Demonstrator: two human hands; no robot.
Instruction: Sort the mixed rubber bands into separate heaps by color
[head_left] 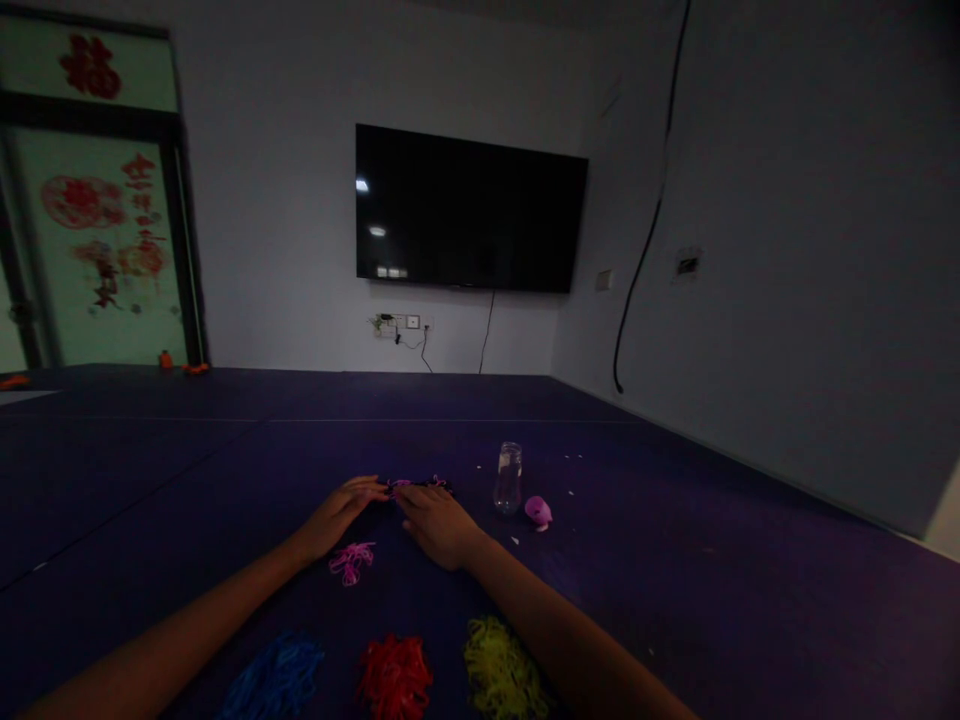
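My left hand [349, 508] reaches forward over the dark purple table, its fingers stretched out and their tips at a small bunch of pink and dark rubber bands [400, 487]. Lying low across the same bunch is my right hand [437, 522], with its fingers extended and partly covering it. A loose pink cluster of rubber bands [351, 563] is just below my left hand. Close to my forearms are a blue pile [276, 680], a red pile [396, 678] and a yellow pile of rubber bands [502, 670]. What lies under my right palm is hidden.
A clear glass bottle [508, 482] stands right of my hands, with a pink rounded object [538, 512] beside it. White scraps dot the table [675, 600]. Beyond it, a television [472, 210] hangs on the wall. A black cable [643, 260] dangles at right.
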